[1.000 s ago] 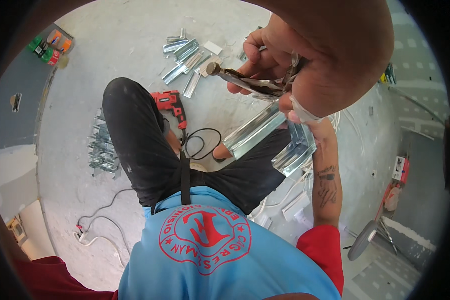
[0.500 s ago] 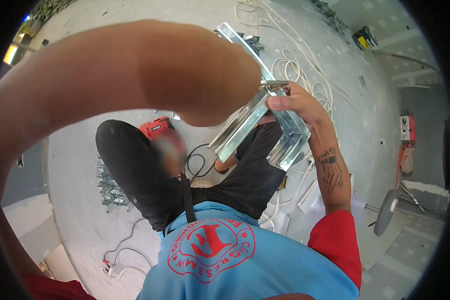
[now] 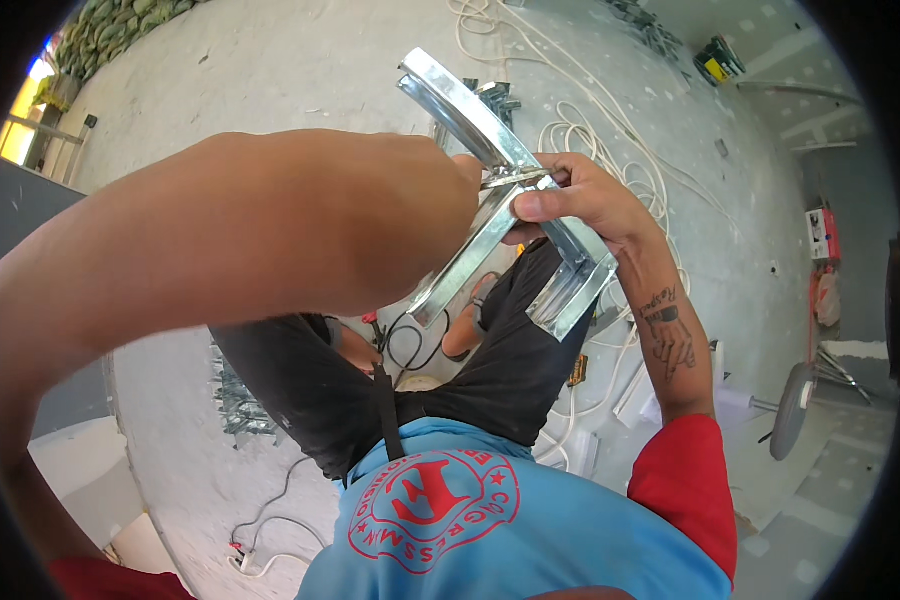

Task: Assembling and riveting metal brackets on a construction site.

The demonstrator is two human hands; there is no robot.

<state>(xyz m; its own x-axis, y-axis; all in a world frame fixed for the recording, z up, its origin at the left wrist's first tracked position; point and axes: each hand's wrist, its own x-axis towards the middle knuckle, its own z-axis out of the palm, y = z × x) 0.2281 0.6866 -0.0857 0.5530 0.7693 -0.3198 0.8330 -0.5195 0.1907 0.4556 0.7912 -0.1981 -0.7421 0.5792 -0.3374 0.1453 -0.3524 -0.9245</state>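
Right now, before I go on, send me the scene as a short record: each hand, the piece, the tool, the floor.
Right hand: thumb and fingers gripping the metal channel; right hand
Left hand: close to the channel, back of the wrist toward the camera; grip hidden
Piece: silver channel, bent, held above the floor
Tool: slim metal tool across the channel, near the right fingers; its type is unclear
Floor, left: metal pieces beside the black trousers
Floor, right: pale cables, loosely looped

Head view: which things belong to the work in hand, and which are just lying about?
In hand:
metal channel pieces, gripped by the right hand
pliers, largely hidden by the left hand

Apparently just lying about:
cream cable
red-and-white box
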